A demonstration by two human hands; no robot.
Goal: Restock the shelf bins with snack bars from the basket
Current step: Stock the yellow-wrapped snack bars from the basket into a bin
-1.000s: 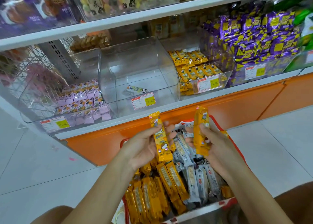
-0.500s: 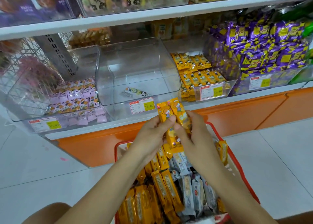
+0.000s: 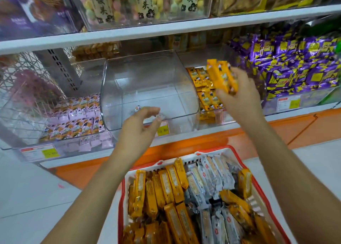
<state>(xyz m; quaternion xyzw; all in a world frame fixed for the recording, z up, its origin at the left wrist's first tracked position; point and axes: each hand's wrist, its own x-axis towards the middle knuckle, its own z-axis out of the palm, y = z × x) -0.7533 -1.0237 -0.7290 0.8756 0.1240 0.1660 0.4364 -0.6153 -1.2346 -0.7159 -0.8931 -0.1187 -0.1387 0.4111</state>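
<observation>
Right hand [image 3: 241, 100]: your fingers and thumb grip a small bunch of yellow snack bars [image 3: 222, 76], held up in front of the yellow-bar bin [image 3: 201, 88] on the shelf. The bunch is tilted, upper ends leaning left; motion blur hides the count.

Left hand [image 3: 138, 125]: fingers loosely curled, holding nothing, in front of the clear middle bin [image 3: 147, 81]. Contact with it cannot be told. One small packet [image 3: 137, 108] lies on that bin's floor.

Red basket [image 3: 238, 157] sits below both your hands, with loose yellow bars [image 3: 166, 184] mostly at its left and grey-wrapped bars [image 3: 208, 179] from middle to right. Pink packets [image 3: 77, 114] fill the bin left of the clear one. Purple packs [image 3: 295, 65] are stacked at far right.
</observation>
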